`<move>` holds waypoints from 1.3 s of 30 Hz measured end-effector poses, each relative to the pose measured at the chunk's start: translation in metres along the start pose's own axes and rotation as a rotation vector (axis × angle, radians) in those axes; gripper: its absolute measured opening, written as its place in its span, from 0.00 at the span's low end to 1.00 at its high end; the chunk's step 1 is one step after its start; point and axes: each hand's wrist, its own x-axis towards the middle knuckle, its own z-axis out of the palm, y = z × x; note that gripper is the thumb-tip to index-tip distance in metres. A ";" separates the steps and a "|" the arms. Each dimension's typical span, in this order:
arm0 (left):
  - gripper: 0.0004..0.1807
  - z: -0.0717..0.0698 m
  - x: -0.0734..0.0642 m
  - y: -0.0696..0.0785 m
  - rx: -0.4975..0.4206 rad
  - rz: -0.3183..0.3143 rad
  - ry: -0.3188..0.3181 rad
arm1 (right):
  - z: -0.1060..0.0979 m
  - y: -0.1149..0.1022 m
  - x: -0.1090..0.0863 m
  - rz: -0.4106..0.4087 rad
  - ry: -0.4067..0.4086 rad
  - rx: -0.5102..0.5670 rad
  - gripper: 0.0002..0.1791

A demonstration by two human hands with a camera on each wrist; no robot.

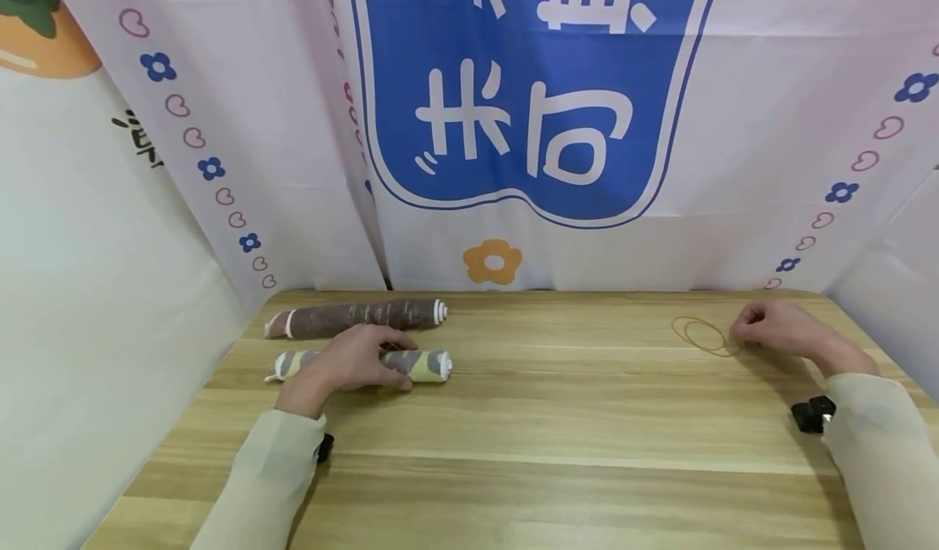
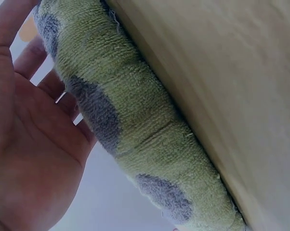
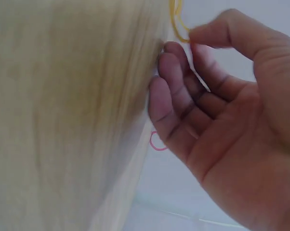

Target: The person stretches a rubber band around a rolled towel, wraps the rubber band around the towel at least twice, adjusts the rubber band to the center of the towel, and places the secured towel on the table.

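I have the left hand (image 1: pixel 348 364) grasping a fuzzy yellow-green towel roll (image 1: pixel 434 366) with gray patches, on the table's (image 1: pixel 550 420) left side. Its long axis runs sideways, coiled end facing right. My right hand (image 1: pixel 788 330) pinches a thin yellow rubber band (image 3: pixel 174 21), loops extending leftward.

The spotted roll (image 2: pixel 130 120) looks like rough terry cloth, the tabletop (image 1: pixel 557 452) smooth wood-grained, the band (image 3: pixel 174 28) rubbery.

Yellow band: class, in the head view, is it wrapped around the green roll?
No, the yellow band is at the fingers of the right hand, well apart from the green roll.
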 end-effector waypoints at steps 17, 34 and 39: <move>0.24 0.003 0.003 0.008 0.024 0.021 0.002 | -0.003 0.001 -0.001 -0.096 0.093 -0.049 0.06; 0.24 0.008 0.003 0.012 0.032 0.032 -0.004 | -0.001 -0.002 -0.007 -0.090 0.150 -0.044 0.05; 0.24 0.007 0.003 0.012 0.046 0.043 0.008 | -0.004 -0.003 -0.008 -0.102 0.115 -0.056 0.05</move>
